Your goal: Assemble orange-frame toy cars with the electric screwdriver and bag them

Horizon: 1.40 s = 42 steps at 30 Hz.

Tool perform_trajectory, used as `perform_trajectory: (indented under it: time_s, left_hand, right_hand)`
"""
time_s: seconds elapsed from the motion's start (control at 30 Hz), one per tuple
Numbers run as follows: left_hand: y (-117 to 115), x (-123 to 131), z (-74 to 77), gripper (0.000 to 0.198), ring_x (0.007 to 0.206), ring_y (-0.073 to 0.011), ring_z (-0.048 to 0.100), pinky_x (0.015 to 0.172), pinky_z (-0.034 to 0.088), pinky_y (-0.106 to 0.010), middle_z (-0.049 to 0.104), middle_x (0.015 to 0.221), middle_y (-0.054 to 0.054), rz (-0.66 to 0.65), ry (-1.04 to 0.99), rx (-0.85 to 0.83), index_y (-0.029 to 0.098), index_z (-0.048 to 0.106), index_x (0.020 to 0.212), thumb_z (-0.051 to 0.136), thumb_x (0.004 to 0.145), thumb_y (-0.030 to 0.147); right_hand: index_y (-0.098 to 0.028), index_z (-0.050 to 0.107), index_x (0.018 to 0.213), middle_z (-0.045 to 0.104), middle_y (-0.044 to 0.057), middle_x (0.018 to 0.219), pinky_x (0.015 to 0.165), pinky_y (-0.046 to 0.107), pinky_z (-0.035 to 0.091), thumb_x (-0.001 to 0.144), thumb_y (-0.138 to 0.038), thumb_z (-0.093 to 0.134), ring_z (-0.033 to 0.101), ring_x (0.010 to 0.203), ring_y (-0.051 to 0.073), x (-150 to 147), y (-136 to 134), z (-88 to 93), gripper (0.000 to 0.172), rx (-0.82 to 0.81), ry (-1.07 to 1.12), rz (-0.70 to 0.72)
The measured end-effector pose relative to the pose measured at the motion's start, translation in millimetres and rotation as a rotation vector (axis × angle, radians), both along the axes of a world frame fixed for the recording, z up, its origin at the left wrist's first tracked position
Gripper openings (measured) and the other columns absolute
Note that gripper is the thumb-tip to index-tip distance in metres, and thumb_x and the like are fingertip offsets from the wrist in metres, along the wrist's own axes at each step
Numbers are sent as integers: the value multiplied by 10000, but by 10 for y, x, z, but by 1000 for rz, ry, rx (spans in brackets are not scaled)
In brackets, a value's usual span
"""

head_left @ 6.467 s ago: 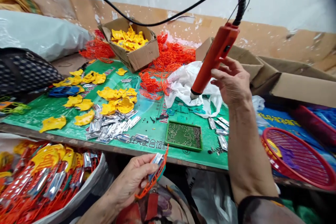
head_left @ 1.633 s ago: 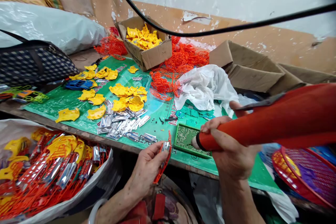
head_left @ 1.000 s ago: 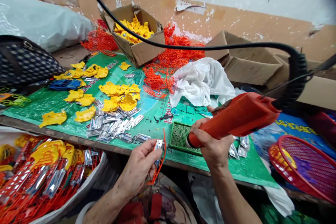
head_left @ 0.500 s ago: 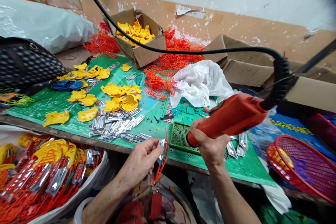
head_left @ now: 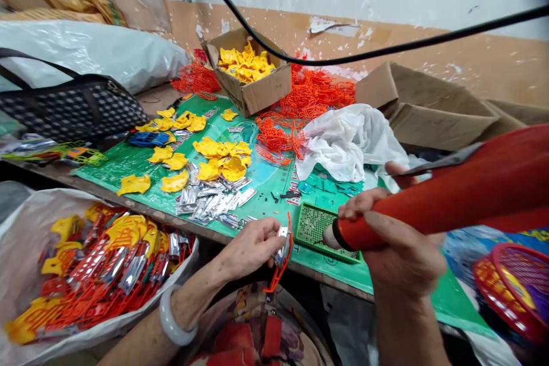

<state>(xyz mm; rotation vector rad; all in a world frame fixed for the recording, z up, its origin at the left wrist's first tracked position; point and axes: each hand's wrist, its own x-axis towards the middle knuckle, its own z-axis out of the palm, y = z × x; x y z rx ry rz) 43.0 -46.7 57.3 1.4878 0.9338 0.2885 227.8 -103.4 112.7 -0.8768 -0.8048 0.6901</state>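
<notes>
1. Left hand (head_left: 257, 243): fingers pinch an orange-red strip (head_left: 278, 279) and silver piece (head_left: 282, 253), partly hiding the latter.
2. Right hand (head_left: 398, 251): wrapped around a red power screwdriver (head_left: 454, 191), rear cut off; tip contact with the green tray (head_left: 326, 250) ahead unclear.
3. Green sheet (head_left: 263, 209) beyond both hands: red characters (head_left: 294, 194), partly covered, illegible.

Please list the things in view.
Tool: one, red, right grip
Frame: one, orange, left grip
Tray: one, green, on table
Shiny pieces: many, silver, centre
Carton: one, brown, table's back
Sack: one, white, lower left
Shells: many, yellow, table, carton, sack
Lattices: many, orange, table's back
Open boxes: several, brown, back right
Crumpled plastic: one, white, centre
Basket: one, red, right
Checked bag: one, dark, left
Cable: one, black, overhead
Left grip: one, bare, centre
Right grip: one, bare, right
</notes>
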Motion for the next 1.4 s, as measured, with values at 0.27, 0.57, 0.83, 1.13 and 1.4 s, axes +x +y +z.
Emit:
perform_trajectory:
  time_s: [0.27, 0.57, 0.83, 1.13, 1.4]
  left_hand:
    - [21, 16, 5, 177, 477, -112, 499, 478, 357, -218, 521, 554, 52, 5, 6, 2, 174, 547, 746, 509, 782, 342]
    - [31, 7, -97, 160, 454, -110, 467, 449, 320, -222, 495, 529, 59, 27, -7, 9, 181, 541, 751, 499, 779, 333]
    - [1, 35, -90, 183, 461, -110, 461, 445, 328, -226, 493, 557, 56, 42, -23, 4, 179, 540, 766, 502, 780, 358]
    - [-14, 36, -121, 144, 477, -107, 455, 452, 336, -217, 465, 563, 59, 48, -58, -9, 194, 505, 740, 483, 784, 330]
    - [-35, 48, -54, 166, 459, -94, 426, 442, 321, -209, 448, 553, 68, 68, -73, -29, 194, 493, 719, 498, 769, 353]
  right_hand:
    - [-294, 612, 997, 602, -32, 707, 674, 349, 519, 724, -147, 693, 586, 648, 146, -348, -24, 159, 321, 62, 72, 243]
    - [-237, 638, 799, 603, -25, 712, 658, 359, 498, 697, -184, 716, 572, 631, 147, -464, 73, 36, 139, -14, 23, 230]
    - [-259, 613, 960, 613, -42, 698, 652, 355, 496, 696, -153, 696, 568, 609, 143, -448, 67, 43, 296, -22, -9, 219]
    - [-284, 543, 1127, 615, -48, 719, 667, 378, 490, 712, -218, 722, 567, 628, 161, -441, 47, 34, 457, -69, -47, 249]
    - [-279, 532, 1177, 613, -44, 709, 665, 376, 494, 706, -213, 710, 569, 629, 162, -453, 52, 45, 507, -56, -43, 237]
